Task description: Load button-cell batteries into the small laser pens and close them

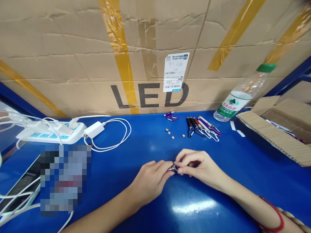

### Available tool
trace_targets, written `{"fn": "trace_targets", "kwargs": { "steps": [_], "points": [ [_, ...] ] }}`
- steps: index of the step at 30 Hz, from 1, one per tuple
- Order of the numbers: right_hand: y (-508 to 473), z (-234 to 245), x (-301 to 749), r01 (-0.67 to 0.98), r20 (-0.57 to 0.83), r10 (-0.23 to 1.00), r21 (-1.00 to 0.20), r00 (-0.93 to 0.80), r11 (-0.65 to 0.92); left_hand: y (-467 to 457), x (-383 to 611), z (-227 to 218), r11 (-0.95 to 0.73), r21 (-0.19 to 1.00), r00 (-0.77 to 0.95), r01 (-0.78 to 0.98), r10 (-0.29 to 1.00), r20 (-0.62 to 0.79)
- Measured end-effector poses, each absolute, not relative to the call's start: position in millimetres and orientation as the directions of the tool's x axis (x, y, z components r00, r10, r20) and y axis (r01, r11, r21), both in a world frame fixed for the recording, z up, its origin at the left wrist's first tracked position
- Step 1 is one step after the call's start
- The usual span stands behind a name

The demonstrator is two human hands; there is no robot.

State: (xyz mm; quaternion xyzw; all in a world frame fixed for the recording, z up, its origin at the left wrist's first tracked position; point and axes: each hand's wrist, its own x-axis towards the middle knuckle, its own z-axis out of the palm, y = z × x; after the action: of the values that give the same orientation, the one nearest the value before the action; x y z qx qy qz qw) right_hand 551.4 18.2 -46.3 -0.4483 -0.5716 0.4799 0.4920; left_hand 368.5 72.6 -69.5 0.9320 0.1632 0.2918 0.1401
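My left hand [152, 181] is closed around a small metal keychain flashlight [173, 168], with its open round end showing past the fingertips and pointing toward my right hand. Thumb and fingers of my right hand [201, 165] pinch together right at that end; whatever is between them is too small to make out. Beyond the hands lie several silver button cells [183, 135]. A row of keychain flashlights [195, 123] in black, red, silver and purple, with carabiner clips, rests farther back. One purple keychain flashlight [168, 114] lies apart, near the carton.
A big cardboard carton [85, 81] marked LED walls off the back. At right stand a water bottle [229, 105] and an open cardboard box [272, 136]. At left are a white power strip [52, 132], a charger adapter [94, 130], cables and a phone [21, 181].
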Motion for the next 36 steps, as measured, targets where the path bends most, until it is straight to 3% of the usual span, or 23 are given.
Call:
{"fn": "trace_targets", "kwargs": {
  "steps": [16, 22, 29, 36],
  "points": [
    [23.1, -53.3, 544.6, 0.153, 0.194, 0.977, -0.967, -0.087, 0.205, 72.3, 369.0, -73.6, -0.901, 0.364, 0.773, 0.235, 0.401, 0.492],
    [22.7, -57.3, 544.0, 0.168, 0.093, 0.994, -0.981, -0.051, 0.100, 73.1, 369.5, -74.6, -0.909, 0.325, 0.738, 0.263, 0.406, 0.539],
    [22.3, -57.8, 543.8, 0.038, -0.090, 0.995, -0.995, -0.048, -0.088, 73.9, 369.0, -71.6, -0.906, 0.313, 0.731, 0.284, 0.416, 0.540],
    [21.3, -53.0, 547.7, 0.126, -0.033, 0.998, -0.992, -0.045, -0.027, 74.2, 369.6, -68.4, -0.899, 0.298, 0.682, 0.322, 0.439, 0.585]
  ]
}}
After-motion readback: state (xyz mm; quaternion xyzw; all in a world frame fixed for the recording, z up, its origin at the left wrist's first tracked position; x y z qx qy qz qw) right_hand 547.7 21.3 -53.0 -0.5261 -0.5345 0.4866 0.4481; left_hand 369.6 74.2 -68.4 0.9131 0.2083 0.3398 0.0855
